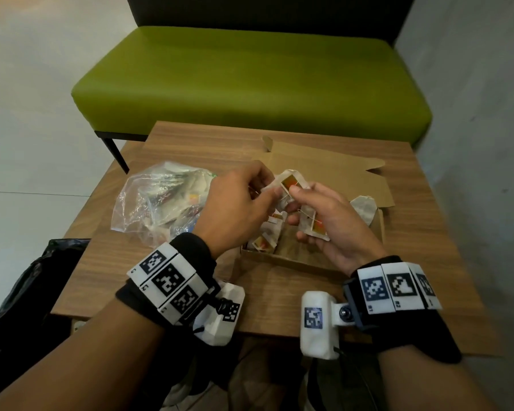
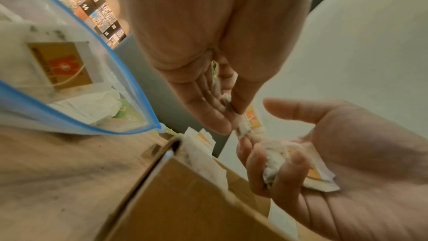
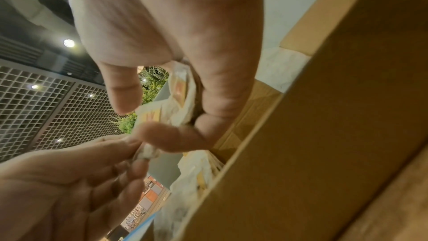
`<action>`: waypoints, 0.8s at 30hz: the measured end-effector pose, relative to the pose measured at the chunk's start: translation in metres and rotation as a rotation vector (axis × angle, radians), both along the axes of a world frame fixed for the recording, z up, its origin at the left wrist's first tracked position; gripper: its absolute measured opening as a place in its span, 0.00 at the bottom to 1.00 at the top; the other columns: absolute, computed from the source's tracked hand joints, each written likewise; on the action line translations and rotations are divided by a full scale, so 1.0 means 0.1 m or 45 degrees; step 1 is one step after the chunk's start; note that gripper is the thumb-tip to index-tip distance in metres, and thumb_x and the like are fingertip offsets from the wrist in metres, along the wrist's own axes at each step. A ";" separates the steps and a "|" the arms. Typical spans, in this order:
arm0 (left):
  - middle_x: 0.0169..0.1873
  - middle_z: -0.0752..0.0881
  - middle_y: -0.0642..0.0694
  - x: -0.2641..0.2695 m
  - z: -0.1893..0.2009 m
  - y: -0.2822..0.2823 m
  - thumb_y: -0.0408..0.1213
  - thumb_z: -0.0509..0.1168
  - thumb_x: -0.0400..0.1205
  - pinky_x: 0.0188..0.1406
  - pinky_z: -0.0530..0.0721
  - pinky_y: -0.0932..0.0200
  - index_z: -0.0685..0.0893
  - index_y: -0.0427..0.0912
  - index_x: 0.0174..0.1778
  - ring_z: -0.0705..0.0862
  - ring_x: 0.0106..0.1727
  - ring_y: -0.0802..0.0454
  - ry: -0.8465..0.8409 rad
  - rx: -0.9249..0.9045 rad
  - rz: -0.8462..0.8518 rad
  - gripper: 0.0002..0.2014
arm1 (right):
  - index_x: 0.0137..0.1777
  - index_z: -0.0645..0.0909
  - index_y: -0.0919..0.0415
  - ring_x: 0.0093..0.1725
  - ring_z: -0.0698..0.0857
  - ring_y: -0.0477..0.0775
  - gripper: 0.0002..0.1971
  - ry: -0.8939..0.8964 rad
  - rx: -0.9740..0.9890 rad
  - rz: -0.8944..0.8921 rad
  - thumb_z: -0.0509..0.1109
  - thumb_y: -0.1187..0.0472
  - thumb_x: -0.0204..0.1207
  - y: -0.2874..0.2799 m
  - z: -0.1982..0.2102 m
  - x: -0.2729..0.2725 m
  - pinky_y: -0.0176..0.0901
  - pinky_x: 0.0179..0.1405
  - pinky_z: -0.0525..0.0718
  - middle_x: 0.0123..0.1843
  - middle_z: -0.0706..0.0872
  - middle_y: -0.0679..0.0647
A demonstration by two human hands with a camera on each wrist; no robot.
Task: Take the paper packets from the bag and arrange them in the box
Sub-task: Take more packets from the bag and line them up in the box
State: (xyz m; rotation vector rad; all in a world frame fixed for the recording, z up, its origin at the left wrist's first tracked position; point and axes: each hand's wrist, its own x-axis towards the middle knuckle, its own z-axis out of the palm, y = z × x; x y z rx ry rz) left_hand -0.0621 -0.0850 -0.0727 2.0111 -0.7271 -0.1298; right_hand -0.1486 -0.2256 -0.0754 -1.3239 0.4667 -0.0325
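Mid-transfer: left hand grip pinching one tea-bag packet, right hand grip curled round more packets, all above the cardboard box. Zip bag left of box, still stocked. Next, probably: separate tangled strings, lay packets flat beside those already boxed.

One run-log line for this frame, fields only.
left hand: pinches packet | right hand: holds packets | box: partly filled | bag: packets remain
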 end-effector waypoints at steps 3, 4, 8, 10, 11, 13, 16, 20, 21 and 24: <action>0.35 0.89 0.50 0.01 -0.01 -0.02 0.40 0.71 0.82 0.38 0.90 0.46 0.83 0.47 0.45 0.90 0.35 0.55 0.088 0.008 -0.016 0.04 | 0.55 0.87 0.56 0.40 0.82 0.45 0.05 0.015 -0.148 -0.065 0.71 0.62 0.83 -0.01 -0.05 0.01 0.34 0.28 0.79 0.42 0.88 0.49; 0.36 0.89 0.52 0.01 -0.01 -0.02 0.41 0.71 0.82 0.39 0.90 0.51 0.83 0.48 0.46 0.89 0.35 0.57 0.080 0.028 -0.018 0.04 | 0.53 0.88 0.55 0.39 0.82 0.44 0.05 0.021 -0.199 -0.087 0.71 0.63 0.82 -0.02 -0.06 0.01 0.34 0.28 0.79 0.40 0.88 0.47; 0.38 0.88 0.54 0.01 0.01 -0.01 0.43 0.71 0.82 0.32 0.81 0.70 0.86 0.47 0.50 0.86 0.36 0.61 0.018 0.062 -0.060 0.04 | 0.49 0.89 0.53 0.38 0.81 0.45 0.05 0.041 -0.345 -0.077 0.73 0.63 0.81 -0.04 -0.09 0.01 0.37 0.28 0.78 0.38 0.87 0.49; 0.37 0.89 0.53 0.01 0.01 -0.01 0.43 0.71 0.82 0.33 0.82 0.66 0.88 0.47 0.47 0.86 0.35 0.60 0.022 0.082 -0.097 0.04 | 0.47 0.89 0.53 0.38 0.81 0.46 0.03 0.031 -0.365 -0.078 0.74 0.61 0.80 -0.04 -0.09 0.00 0.37 0.28 0.78 0.39 0.86 0.51; 0.36 0.89 0.53 0.01 0.01 -0.01 0.44 0.72 0.82 0.33 0.83 0.63 0.89 0.48 0.46 0.86 0.35 0.59 0.031 0.091 -0.103 0.05 | 0.45 0.88 0.54 0.38 0.81 0.46 0.03 0.026 -0.369 -0.083 0.75 0.60 0.80 -0.03 -0.09 0.00 0.37 0.28 0.78 0.38 0.86 0.51; 0.36 0.90 0.54 0.01 0.01 -0.01 0.47 0.71 0.82 0.33 0.82 0.59 0.89 0.50 0.45 0.85 0.33 0.59 0.040 0.093 -0.098 0.06 | 0.43 0.88 0.56 0.37 0.80 0.46 0.04 0.017 -0.388 -0.097 0.76 0.58 0.79 -0.04 -0.09 -0.01 0.38 0.28 0.77 0.37 0.86 0.50; 0.36 0.89 0.52 0.04 0.02 0.01 0.44 0.71 0.82 0.34 0.81 0.55 0.90 0.50 0.46 0.81 0.32 0.59 0.043 0.076 -0.082 0.05 | 0.45 0.87 0.59 0.36 0.80 0.47 0.03 0.015 -0.434 -0.084 0.76 0.61 0.78 -0.05 -0.10 -0.01 0.40 0.28 0.76 0.36 0.85 0.50; 0.36 0.89 0.47 0.10 0.04 0.07 0.40 0.74 0.80 0.34 0.83 0.53 0.89 0.47 0.44 0.84 0.35 0.53 0.165 0.050 -0.114 0.02 | 0.48 0.88 0.49 0.33 0.83 0.36 0.02 -0.007 -0.502 0.031 0.77 0.57 0.77 -0.04 -0.10 -0.02 0.32 0.27 0.76 0.38 0.89 0.41; 0.36 0.89 0.46 0.11 0.04 0.09 0.39 0.74 0.80 0.32 0.82 0.56 0.89 0.47 0.43 0.85 0.35 0.53 0.183 0.074 -0.145 0.02 | 0.47 0.89 0.47 0.33 0.84 0.33 0.03 -0.003 -0.534 0.070 0.78 0.57 0.77 -0.04 -0.10 -0.03 0.28 0.28 0.76 0.37 0.90 0.38; 0.33 0.89 0.49 0.15 0.08 0.17 0.37 0.76 0.78 0.31 0.80 0.63 0.88 0.45 0.42 0.84 0.32 0.59 0.201 0.216 -0.257 0.03 | 0.46 0.89 0.49 0.30 0.83 0.30 0.01 0.080 -0.633 0.217 0.79 0.56 0.76 -0.06 -0.13 -0.04 0.32 0.33 0.75 0.32 0.88 0.34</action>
